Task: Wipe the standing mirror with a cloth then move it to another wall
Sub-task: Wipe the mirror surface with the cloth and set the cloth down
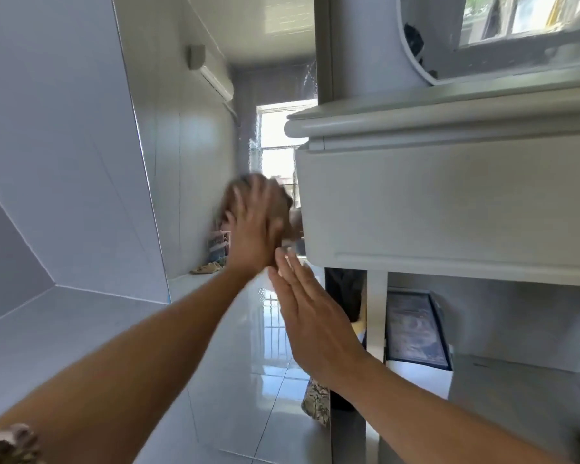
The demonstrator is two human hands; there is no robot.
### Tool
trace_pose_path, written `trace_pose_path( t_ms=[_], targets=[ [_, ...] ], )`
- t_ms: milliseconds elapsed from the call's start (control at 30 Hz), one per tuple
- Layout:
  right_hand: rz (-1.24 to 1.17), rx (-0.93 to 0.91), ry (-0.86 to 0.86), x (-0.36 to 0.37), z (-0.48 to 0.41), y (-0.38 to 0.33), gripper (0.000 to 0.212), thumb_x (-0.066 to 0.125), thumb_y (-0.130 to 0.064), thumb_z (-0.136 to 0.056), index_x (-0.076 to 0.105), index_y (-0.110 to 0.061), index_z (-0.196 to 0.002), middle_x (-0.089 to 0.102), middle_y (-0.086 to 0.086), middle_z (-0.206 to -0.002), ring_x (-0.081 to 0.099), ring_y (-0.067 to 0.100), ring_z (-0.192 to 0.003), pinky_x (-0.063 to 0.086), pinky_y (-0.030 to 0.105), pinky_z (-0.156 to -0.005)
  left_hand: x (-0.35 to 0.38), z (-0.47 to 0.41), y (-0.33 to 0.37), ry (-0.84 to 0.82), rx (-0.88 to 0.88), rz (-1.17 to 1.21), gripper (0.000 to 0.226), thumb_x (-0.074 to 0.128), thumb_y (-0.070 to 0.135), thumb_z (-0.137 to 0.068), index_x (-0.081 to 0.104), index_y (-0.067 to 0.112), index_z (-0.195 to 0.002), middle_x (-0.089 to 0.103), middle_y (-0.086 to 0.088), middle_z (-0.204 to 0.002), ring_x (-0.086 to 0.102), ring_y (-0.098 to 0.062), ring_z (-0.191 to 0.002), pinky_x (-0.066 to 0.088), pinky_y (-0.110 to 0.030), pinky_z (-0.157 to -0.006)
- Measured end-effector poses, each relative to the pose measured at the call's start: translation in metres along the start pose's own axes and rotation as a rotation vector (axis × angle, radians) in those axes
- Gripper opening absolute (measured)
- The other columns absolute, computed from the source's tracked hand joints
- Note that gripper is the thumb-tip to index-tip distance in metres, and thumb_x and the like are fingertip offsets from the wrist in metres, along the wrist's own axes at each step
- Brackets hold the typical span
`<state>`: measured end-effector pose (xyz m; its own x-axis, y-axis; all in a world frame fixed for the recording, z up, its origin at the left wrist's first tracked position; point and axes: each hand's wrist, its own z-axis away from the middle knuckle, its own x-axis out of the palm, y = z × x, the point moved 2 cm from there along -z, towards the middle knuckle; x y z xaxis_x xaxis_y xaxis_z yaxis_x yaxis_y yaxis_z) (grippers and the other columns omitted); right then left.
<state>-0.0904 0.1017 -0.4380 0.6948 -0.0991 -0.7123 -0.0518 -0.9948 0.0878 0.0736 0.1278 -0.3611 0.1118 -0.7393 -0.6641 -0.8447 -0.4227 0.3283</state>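
Observation:
The tall standing mirror (pixel 215 346) fills the middle of the view and reflects a window, an air conditioner and a glossy tiled floor. Its right edge stands against a white dressing table. My left hand (pixel 255 236) presses a brownish cloth (pixel 248 190) flat on the glass at mid height; hand and cloth are blurred. My right hand (pixel 310 316) lies flat with straight fingers on the glass near the mirror's right edge, below the left hand, holding nothing.
A white dressing table (pixel 449 202) with a drawer front and its own oval mirror (pixel 419 61) stands close on the right. A framed picture (pixel 416 329) leans underneath it. A pale panelled wall (pixel 57 155) rises on the left behind the standing mirror.

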Motion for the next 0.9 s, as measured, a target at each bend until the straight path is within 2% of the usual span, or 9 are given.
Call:
trace_pose_path(
  t_ms=[67,133,200,334,400,500,634,734,901],
  targets=[
    [0.037,0.079,-0.016,0.015,0.005,0.007,0.067,-0.003,0.001,-0.087,0.032,0.010,-0.143,0.026,0.029,-0.153,0.025,0.043,-0.142,0.027,0.049,-0.115,0.001,-0.038,-0.006,0.061,0.002,-0.062,0.063,0.037,0.031,-0.104,0.003,0.026,-0.157,-0.005,-0.002,-0.166,-0.014,-0.040,-0.150,-0.003,-0.070,-0.112],
    [0.052,0.112,-0.061,0.028,0.007,0.015,0.058,0.033,0.004,-0.084,0.034,0.011,-0.142,0.031,0.031,-0.150,0.032,0.045,-0.138,0.030,0.052,-0.112,0.004,-0.055,-0.003,0.090,0.027,-0.085,0.060,0.032,0.034,-0.104,0.001,0.032,-0.156,-0.005,0.002,-0.166,-0.014,-0.036,-0.151,-0.006,-0.069,-0.112],
    [0.105,0.122,-0.079,0.035,0.005,0.017,0.064,0.048,-0.002,-0.084,0.029,0.009,-0.145,0.026,0.030,-0.152,0.026,0.045,-0.141,0.025,0.054,-0.114,0.024,-0.026,-0.006,0.101,0.088,-0.139,0.061,0.027,0.036,-0.104,-0.008,0.039,-0.154,-0.008,0.005,-0.166,-0.015,-0.034,-0.151,-0.006,-0.067,-0.114],
    [0.256,0.042,-0.157,0.043,0.010,0.014,0.066,-0.009,-0.008,-0.089,0.016,0.007,-0.148,0.012,0.027,-0.157,0.008,0.043,-0.146,0.011,0.051,-0.119,0.073,0.088,-0.039,-0.053,0.067,-0.090,0.055,0.014,0.044,-0.103,-0.017,0.048,-0.149,-0.019,0.012,-0.163,-0.019,-0.026,-0.151,-0.002,-0.065,-0.118],
    [0.330,0.000,-0.189,0.055,0.020,0.014,0.072,-0.021,-0.007,-0.088,0.014,0.008,-0.148,0.008,0.028,-0.157,0.004,0.044,-0.146,0.008,0.052,-0.120,0.085,0.130,-0.058,-0.140,0.003,-0.071,0.055,0.013,0.050,-0.102,-0.018,0.050,-0.148,-0.022,0.014,-0.162,-0.024,-0.023,-0.150,0.003,-0.065,-0.118],
    [0.313,0.022,-0.206,0.068,0.024,0.017,0.070,-0.017,-0.007,-0.087,0.012,0.008,-0.149,0.005,0.029,-0.157,0.002,0.044,-0.146,0.012,0.051,-0.120,0.082,0.137,-0.076,-0.177,0.016,-0.071,0.061,0.021,0.046,-0.101,-0.014,0.049,-0.150,-0.022,0.008,-0.162,-0.030,-0.022,-0.148,0.005,-0.066,-0.117],
    [0.257,0.080,-0.346,0.070,0.015,0.015,0.072,-0.019,-0.006,-0.077,-0.010,0.011,-0.147,-0.021,0.032,-0.153,-0.020,0.047,-0.142,0.003,0.052,-0.118,0.035,0.049,-0.064,0.025,0.001,-0.009,0.060,0.030,0.041,-0.102,0.010,0.028,-0.157,-0.008,-0.003,-0.165,-0.018,-0.038,-0.149,-0.001,-0.066,-0.115],
    [0.308,0.078,-0.389,0.075,0.018,0.012,0.071,-0.021,0.000,-0.074,-0.017,0.013,-0.144,-0.028,0.033,-0.150,-0.024,0.048,-0.140,0.000,0.053,-0.118,0.027,0.012,-0.062,0.143,-0.045,0.012,0.058,0.037,0.033,-0.104,0.015,0.025,-0.157,0.001,-0.005,-0.166,-0.012,-0.038,-0.151,-0.006,-0.065,-0.114],
    [0.383,0.139,-0.251,0.092,0.021,0.014,0.059,0.005,-0.010,-0.094,-0.007,0.011,-0.147,-0.016,0.032,-0.154,-0.013,0.046,-0.144,0.009,0.050,-0.119,0.083,0.106,-0.076,0.156,-0.204,0.055,0.061,0.035,0.032,-0.102,0.009,0.029,-0.156,-0.005,0.001,-0.166,-0.014,-0.029,-0.152,0.001,-0.067,-0.116]
  ],
)
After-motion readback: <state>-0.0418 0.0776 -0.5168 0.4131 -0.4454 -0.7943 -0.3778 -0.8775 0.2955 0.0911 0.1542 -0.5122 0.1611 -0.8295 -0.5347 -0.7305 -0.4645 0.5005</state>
